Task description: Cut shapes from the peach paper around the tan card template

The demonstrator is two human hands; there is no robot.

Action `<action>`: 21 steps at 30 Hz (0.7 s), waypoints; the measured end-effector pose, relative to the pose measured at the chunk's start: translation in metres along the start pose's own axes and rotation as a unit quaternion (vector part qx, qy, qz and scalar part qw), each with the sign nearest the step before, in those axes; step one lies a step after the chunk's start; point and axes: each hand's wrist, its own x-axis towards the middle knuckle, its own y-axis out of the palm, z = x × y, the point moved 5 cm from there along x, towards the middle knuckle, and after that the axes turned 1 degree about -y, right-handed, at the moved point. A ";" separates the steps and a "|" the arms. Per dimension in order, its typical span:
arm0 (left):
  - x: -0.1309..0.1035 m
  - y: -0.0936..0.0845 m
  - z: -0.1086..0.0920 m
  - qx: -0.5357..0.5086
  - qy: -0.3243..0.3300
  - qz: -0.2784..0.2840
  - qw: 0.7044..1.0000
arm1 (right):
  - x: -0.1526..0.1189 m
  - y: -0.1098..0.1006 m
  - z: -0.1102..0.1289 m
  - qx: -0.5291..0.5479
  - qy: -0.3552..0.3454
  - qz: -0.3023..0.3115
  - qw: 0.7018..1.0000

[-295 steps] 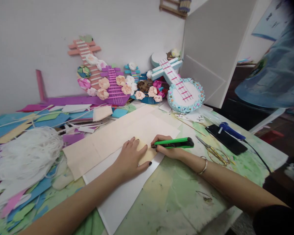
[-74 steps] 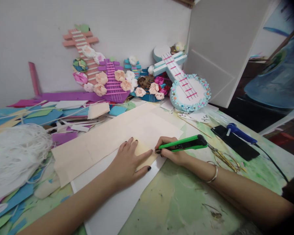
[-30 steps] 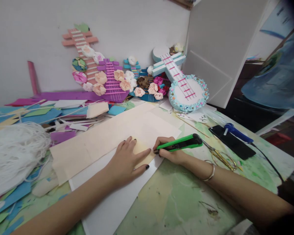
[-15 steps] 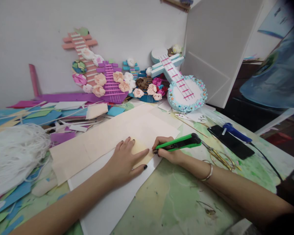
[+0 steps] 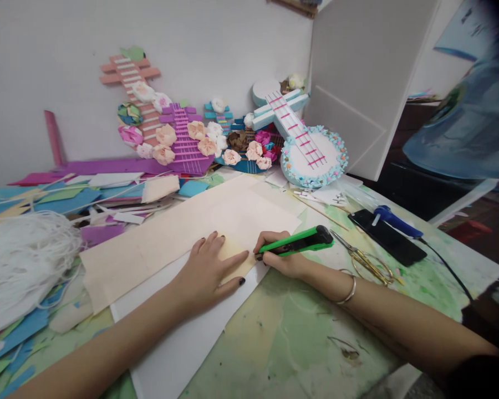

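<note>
My right hand grips a green and black utility knife, its front end low over the paper near my left index fingertip. The blade tip is too small to make out. With fingers spread, my left hand lies flat on a pale yellowish piece and the white sheet. A large cream sheet extends behind and to the left of that hand.
Gold-handled scissors, a black phone and a blue glue gun lie at right. White string and paper scraps crowd the left. Flower-trimmed paper instruments, including a round white one, lean along the wall.
The whole view has shifted slightly, so everything sits a little further left. Both hands keep nearly the same place on the paper, and the knife stays in my right hand.
</note>
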 end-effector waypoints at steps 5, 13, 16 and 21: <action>0.000 0.001 0.000 -0.003 0.002 0.005 1.000 | 0.001 0.001 -0.001 -0.009 0.011 0.008 1.000; 0.001 0.000 -0.001 0.002 0.002 0.005 1.000 | -0.001 -0.001 0.004 -0.001 -0.002 -0.002 1.000; 0.001 0.000 -0.001 -0.011 0.005 -0.003 1.000 | -0.001 -0.002 0.004 -0.005 0.006 0.000 1.000; 0.001 0.001 0.000 -0.022 0.006 -0.007 1.000 | -0.001 0.000 0.001 -0.044 0.038 0.020 0.998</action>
